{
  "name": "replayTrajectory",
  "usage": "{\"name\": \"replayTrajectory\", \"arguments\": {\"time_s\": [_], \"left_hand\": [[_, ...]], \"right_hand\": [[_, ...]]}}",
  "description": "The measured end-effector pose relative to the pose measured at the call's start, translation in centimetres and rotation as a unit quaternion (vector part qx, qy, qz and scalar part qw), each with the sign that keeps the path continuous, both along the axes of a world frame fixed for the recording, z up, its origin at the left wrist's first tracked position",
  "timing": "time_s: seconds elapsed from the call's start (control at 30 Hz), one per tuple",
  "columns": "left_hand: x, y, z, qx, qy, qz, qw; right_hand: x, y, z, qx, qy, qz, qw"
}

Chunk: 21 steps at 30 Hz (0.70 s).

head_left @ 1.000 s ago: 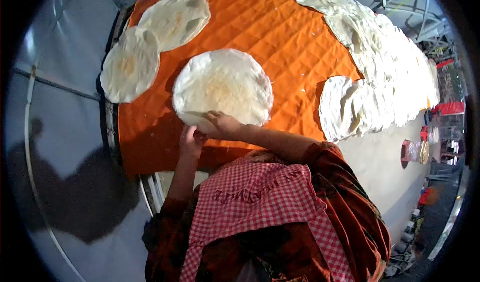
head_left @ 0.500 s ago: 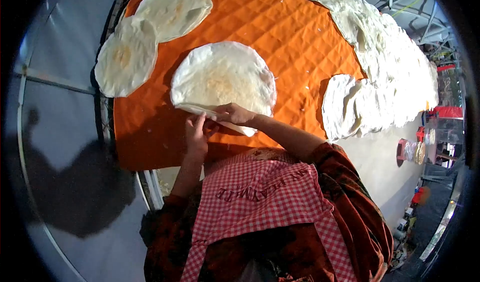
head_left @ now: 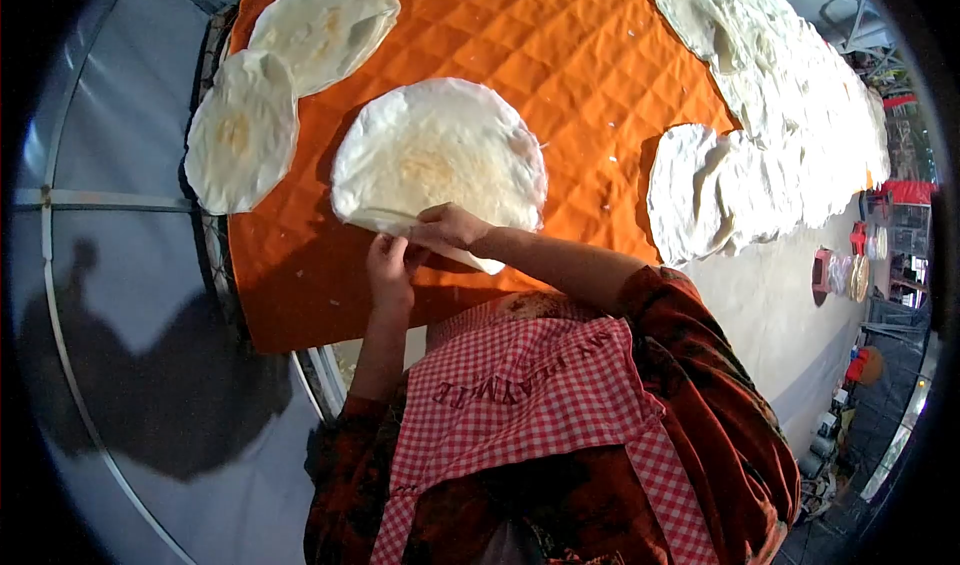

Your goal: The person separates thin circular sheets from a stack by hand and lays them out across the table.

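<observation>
Surface (head view): a quilted orange cloth (head_left: 590, 85) is spread beneath the large, round, white flatbread with a browned centre (head_left: 440, 155).
Room: a grey sheeted wall (head_left: 130, 115), crossed by pale bars and shadowed, is seen well left of the flatbread.
Other breads: two overlapping round white breads (head_left: 280, 65) are laid to its left and beyond; a heap of rumpled white sheets (head_left: 790, 115) is spread to its right.
Flatbread's lie: slightly longer crosswise; its lifted, straight near edge is turned toward the red-and-white checked apron (head_left: 520, 385), slanting nearer rightward.
Left hand (head_left: 392, 268): fingers pinched on that edge.
Right hand (head_left: 450, 230): fingers curled, closed on the same edge, just beside the left.
</observation>
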<state>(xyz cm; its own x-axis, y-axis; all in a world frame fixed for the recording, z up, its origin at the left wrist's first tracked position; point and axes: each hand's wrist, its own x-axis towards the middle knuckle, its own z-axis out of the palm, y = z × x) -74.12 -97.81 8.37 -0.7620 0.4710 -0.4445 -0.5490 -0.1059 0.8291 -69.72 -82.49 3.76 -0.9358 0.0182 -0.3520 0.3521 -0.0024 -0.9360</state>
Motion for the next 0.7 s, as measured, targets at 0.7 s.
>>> {"name": "replayTrajectory", "arguments": {"time_s": [0.7], "left_hand": [[-10.2,-11.6,-9.0,-0.083,0.046,-0.044,0.995]], "right_hand": [[1.2,19.1,9.9,0.147,0.011,-0.36,0.921]]}}
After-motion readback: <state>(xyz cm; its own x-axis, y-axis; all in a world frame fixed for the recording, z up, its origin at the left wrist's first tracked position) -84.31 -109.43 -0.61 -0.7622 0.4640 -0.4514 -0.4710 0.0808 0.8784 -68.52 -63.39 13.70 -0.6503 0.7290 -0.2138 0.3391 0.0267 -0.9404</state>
